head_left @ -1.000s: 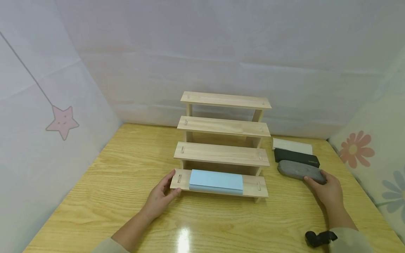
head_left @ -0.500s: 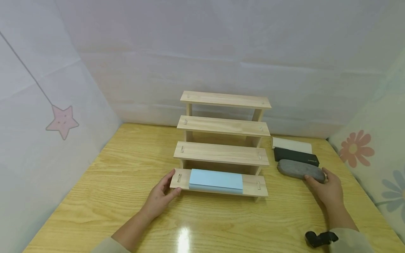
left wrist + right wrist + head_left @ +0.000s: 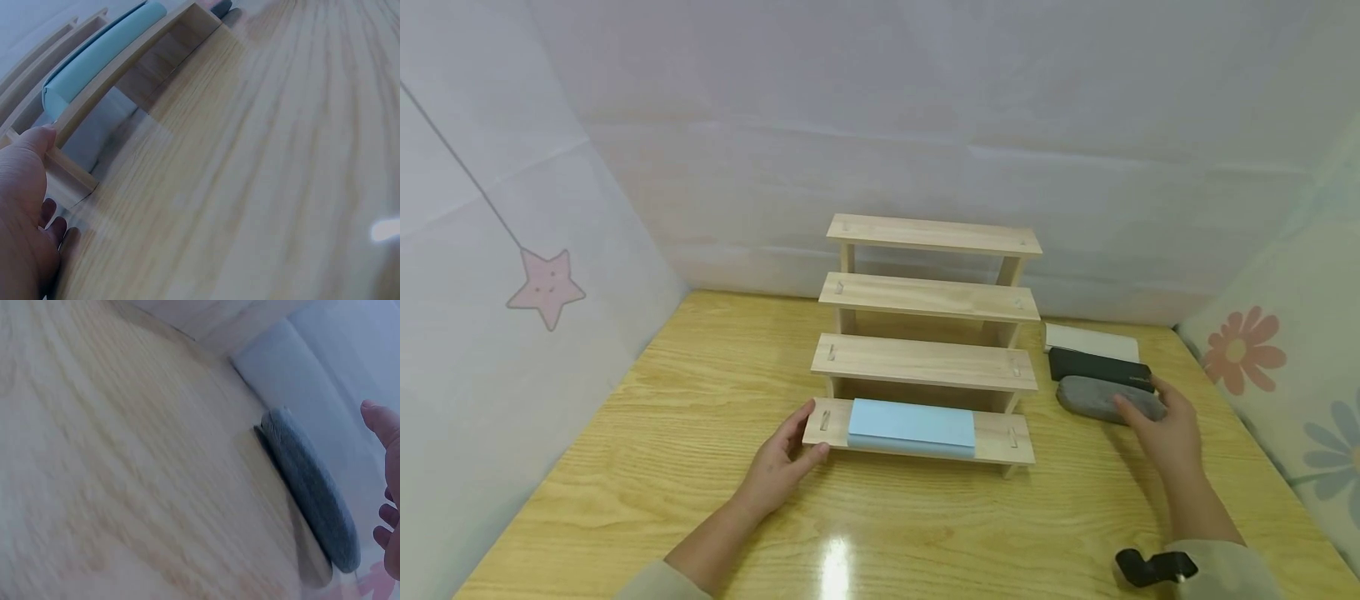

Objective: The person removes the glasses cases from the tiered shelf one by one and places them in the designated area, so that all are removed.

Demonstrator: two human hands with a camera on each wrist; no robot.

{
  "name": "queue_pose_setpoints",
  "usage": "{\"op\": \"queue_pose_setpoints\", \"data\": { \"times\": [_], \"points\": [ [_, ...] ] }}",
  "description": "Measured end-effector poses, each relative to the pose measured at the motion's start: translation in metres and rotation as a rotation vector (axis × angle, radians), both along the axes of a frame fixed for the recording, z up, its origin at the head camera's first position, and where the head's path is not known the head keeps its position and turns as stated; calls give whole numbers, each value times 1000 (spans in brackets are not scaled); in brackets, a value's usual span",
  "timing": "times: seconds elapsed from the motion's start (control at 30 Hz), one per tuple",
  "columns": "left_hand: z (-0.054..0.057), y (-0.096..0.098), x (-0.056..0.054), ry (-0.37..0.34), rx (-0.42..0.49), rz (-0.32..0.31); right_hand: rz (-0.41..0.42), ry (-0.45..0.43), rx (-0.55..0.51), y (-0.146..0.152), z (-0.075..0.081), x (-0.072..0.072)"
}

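A stepped wooden display shelf [image 3: 925,362] stands on the table, with a light blue flap-style case [image 3: 912,422] lying on its lowest step. My left hand [image 3: 778,471] grips the left end of that step, thumb along the front edge in the left wrist view. To the right of the shelf lies a grey, fuzzy oblong case [image 3: 1093,398]. Over its right end is my right hand [image 3: 1172,429], thumb overlapping the case in the head view. The right wrist view shows a gap between the grey case [image 3: 312,487] and the thumb, and the fingers are loosely bent.
Behind the grey case lie a black case [image 3: 1097,367] with small lettering and a cream case [image 3: 1092,340], close together. White cloth walls [image 3: 760,167] surround the wooden table [image 3: 700,392] at the back and sides. A black strap device [image 3: 1153,568] sits by the right sleeve.
My right hand has moved slightly left and away from me, from the grey case's right end to farther over it. The left hand keeps its hold on the shelf.
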State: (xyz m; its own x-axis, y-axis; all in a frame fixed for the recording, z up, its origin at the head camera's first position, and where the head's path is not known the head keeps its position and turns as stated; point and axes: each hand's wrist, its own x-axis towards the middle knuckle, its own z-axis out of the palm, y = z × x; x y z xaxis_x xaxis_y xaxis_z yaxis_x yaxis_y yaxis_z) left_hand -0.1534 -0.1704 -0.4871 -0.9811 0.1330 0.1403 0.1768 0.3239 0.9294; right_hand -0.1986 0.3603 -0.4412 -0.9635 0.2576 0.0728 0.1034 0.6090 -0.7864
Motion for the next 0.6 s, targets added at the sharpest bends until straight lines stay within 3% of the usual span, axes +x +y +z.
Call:
{"op": "queue_pose_setpoints", "data": {
  "times": [0.6],
  "points": [
    [3,1,1,-11,18,-6,108,111,-48,-39,35,5]
  ]
}}
